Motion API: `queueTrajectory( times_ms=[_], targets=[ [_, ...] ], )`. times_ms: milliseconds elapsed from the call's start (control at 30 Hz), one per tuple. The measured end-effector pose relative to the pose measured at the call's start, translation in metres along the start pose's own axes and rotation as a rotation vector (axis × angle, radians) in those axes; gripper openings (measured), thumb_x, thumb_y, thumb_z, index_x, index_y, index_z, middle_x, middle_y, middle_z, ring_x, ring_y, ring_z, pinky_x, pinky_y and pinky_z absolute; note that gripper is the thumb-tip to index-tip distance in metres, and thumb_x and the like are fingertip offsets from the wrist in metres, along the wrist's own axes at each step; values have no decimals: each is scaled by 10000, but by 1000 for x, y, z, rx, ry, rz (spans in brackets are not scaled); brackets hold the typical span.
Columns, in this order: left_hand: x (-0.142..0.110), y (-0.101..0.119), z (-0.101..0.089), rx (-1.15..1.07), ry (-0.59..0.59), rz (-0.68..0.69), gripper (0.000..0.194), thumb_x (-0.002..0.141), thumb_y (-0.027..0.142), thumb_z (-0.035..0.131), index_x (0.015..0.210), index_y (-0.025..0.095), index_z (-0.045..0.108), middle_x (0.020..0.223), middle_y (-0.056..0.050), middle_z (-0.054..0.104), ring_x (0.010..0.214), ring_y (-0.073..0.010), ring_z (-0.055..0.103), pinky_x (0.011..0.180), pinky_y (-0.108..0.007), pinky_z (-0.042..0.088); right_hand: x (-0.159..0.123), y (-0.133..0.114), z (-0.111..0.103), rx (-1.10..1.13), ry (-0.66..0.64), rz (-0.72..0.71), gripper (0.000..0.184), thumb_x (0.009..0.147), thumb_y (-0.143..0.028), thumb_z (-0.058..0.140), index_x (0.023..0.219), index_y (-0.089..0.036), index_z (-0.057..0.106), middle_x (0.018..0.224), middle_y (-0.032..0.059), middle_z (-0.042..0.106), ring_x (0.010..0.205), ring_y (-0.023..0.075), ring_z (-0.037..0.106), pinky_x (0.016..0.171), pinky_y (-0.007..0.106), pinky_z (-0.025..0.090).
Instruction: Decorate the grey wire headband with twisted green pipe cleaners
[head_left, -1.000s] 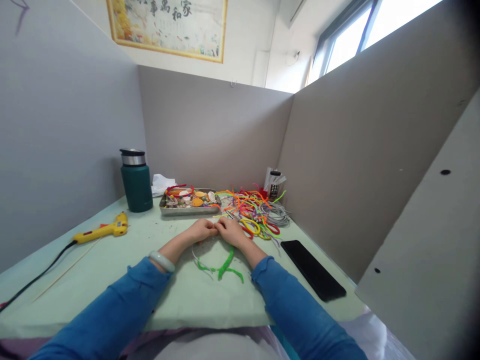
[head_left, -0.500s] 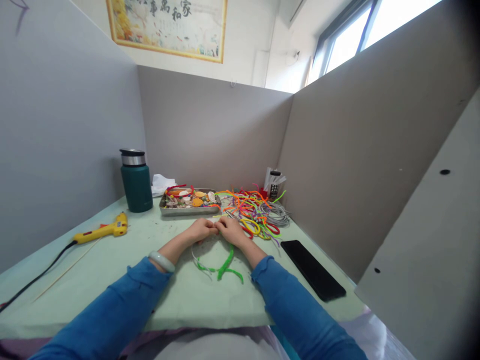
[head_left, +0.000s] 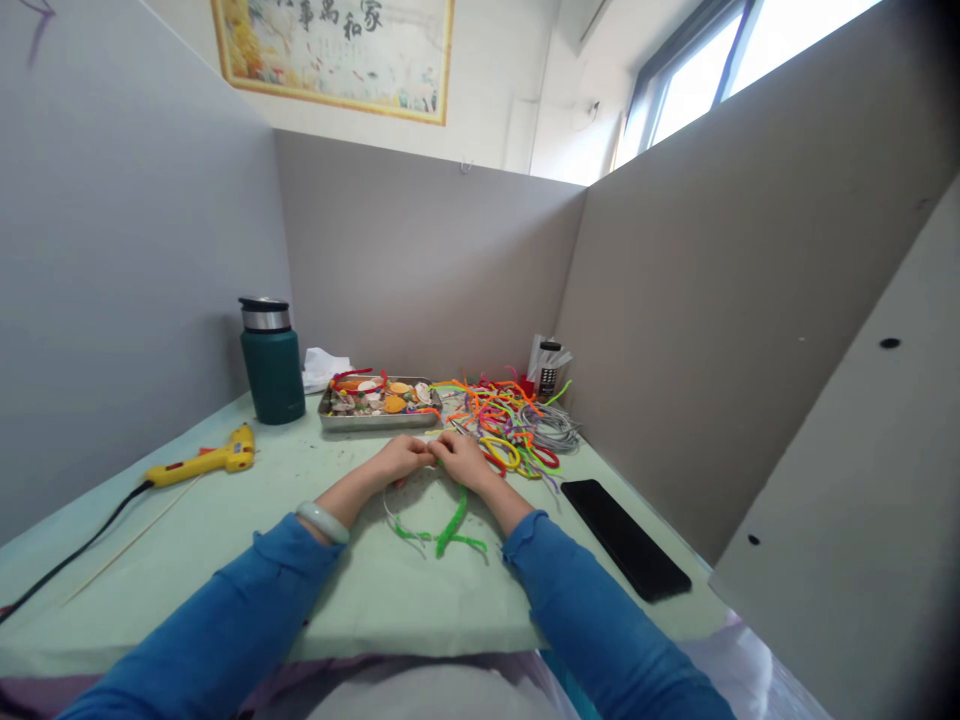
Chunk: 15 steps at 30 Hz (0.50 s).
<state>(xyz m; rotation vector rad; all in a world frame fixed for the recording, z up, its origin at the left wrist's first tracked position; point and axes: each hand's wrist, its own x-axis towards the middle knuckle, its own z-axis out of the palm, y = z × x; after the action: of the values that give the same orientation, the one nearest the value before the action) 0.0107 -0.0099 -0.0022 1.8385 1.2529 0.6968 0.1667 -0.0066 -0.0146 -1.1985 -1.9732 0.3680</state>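
Observation:
My left hand (head_left: 403, 460) and my right hand (head_left: 463, 462) rest knuckle to knuckle on the pale green table (head_left: 225, 520), fingers curled and pinched together at the middle. Between and below them lies a green pipe cleaner (head_left: 447, 528) with a thin white wire looped beside it; its upper end runs up under my right hand. What the fingertips pinch is too small to make out. A pale bangle (head_left: 323, 522) sits on my left wrist. Both sleeves are blue.
A heap of coloured pipe cleaners (head_left: 504, 418) lies just beyond my right hand. A metal tray (head_left: 375, 420) of shells and bits stands behind, a green flask (head_left: 271, 362) at the left, a yellow glue gun (head_left: 206, 460) with cord, a black phone (head_left: 624, 538) at the right. Grey partitions enclose the desk.
Almost nothing: my hands stay together, and the lower end of the green pipe cleaner has shifted slightly.

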Motion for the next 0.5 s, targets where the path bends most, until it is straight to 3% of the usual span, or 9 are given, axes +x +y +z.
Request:
queueTrajectory(
  times_ms=[500],
  targets=[
    [-4,7,-1,-20,9,-24,280,688,421,600,662,145,558,416,80,358,299,-48,286,335,-209,212,-1,-1,-2,28,-26,8,165,786,-249,476,682,-171,577,641,-16,585,604,110,479,553,213,308]
  ],
)
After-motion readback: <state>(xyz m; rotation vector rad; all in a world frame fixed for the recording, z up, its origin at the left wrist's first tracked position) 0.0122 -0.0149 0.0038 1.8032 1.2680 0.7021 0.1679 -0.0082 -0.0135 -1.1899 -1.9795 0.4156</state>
